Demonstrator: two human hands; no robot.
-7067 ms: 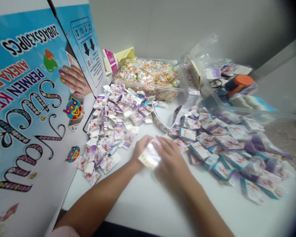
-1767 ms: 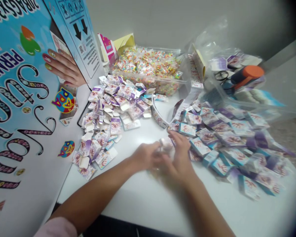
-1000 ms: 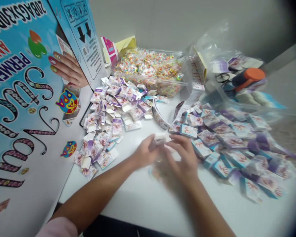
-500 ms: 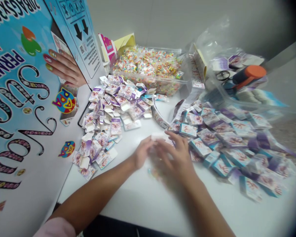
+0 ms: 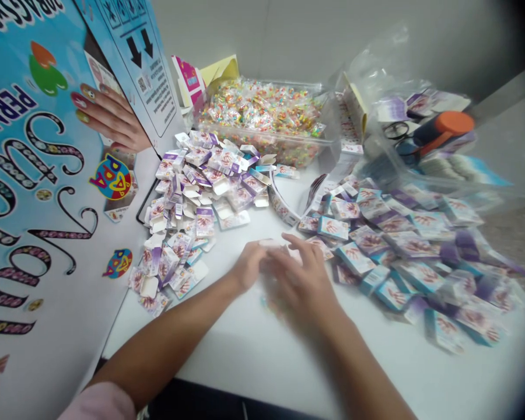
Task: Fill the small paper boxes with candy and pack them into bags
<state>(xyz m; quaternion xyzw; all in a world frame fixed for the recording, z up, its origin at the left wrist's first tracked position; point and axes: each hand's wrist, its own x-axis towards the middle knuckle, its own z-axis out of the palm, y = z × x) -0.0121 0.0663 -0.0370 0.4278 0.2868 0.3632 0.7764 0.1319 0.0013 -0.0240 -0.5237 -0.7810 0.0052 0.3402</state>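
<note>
My left hand (image 5: 249, 263) is closed on a small white box (image 5: 269, 243), mostly hidden by the fingers of both hands. Against the box lies my right hand (image 5: 304, 277), its index finger raised and the other fingers smeared by motion, so their grip is unclear. Below the hands, a few wrapped candies (image 5: 271, 304) show as a blurred patch of colour on the white table (image 5: 240, 350). Left of my hands spreads a heap of small printed boxes (image 5: 214, 169), several with open flaps. To the right lies a pile of similar boxes (image 5: 391, 239), most looking closed.
A clear plastic tub (image 5: 328, 131) full of small wrapped candies stands at the back. A curled printed strip (image 5: 283, 204) rests before it. A big printed carton (image 5: 52, 192) borders the left. At the back right, a bottle with an orange cap (image 5: 454, 123) lies among plastic bags.
Both hands have shifted slightly left, staying together around the small box. The view has moved a little; the box piles look the same.
</note>
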